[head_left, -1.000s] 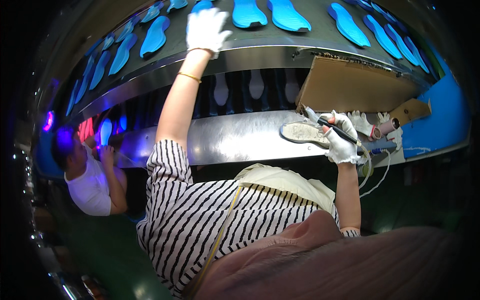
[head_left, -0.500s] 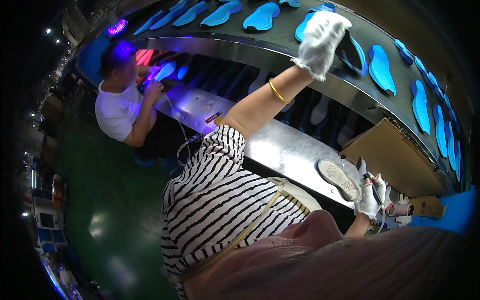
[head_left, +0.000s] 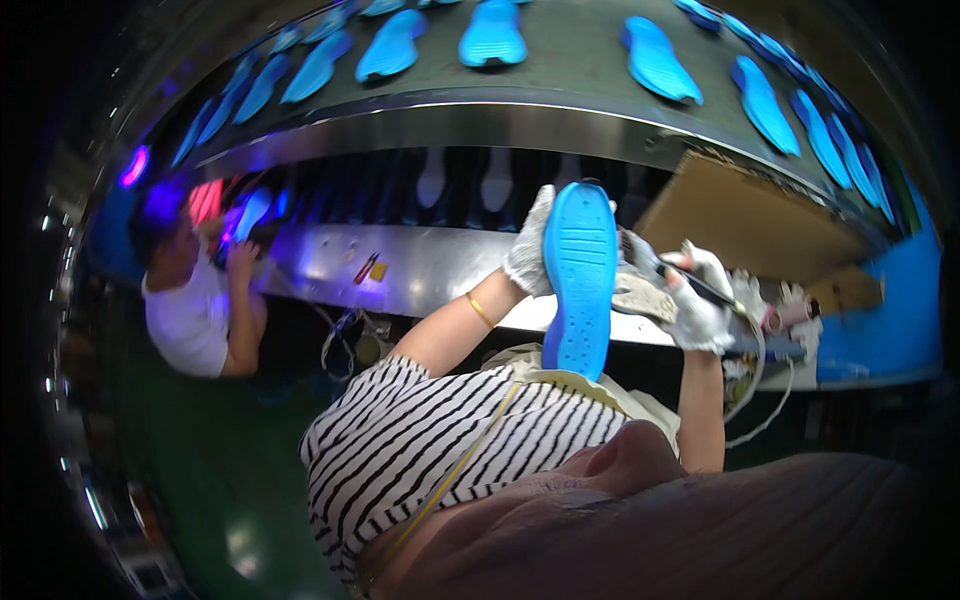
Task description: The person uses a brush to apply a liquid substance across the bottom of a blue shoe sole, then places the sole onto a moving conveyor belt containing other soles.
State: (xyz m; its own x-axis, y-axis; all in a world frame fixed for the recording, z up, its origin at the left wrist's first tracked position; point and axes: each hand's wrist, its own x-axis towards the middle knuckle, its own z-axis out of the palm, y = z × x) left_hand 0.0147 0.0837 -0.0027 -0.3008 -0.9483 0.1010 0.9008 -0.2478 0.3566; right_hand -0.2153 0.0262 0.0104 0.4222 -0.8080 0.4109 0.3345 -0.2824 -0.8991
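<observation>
Head view, sole camera. My left grip (head_left: 530,248), gloved, is closed along the left edge of a blue sole (head_left: 581,280); the fingers behind it are hidden, so I cannot tell how far they wrap. The sole is held up in front of the counter (head_left: 430,265), grooved and perforated face toward the camera, its lower end over my apron (head_left: 640,392).

My right grip (head_left: 702,305), gloved with bare fingertips showing, is clenched around a slim dark tool (head_left: 712,291) with a pale cord (head_left: 762,350). The tool's blurred tip points to the sole's right edge; contact cannot be told.

Progress, judged from this frame: one sole is in hand and clear of the belt (head_left: 570,75); many blue soles (head_left: 660,62) lie there, out of my reach at present. I see no sign of finished work on the held one, though blur limits this.

Also noted: a pale sole-shaped piece (head_left: 640,297) rests on the counter, partly behind the held sole. Cardboard (head_left: 745,212) leans behind the tool; a roll (head_left: 795,314) sits to the right. A co-worker (head_left: 195,315) handles another sole at far left.
</observation>
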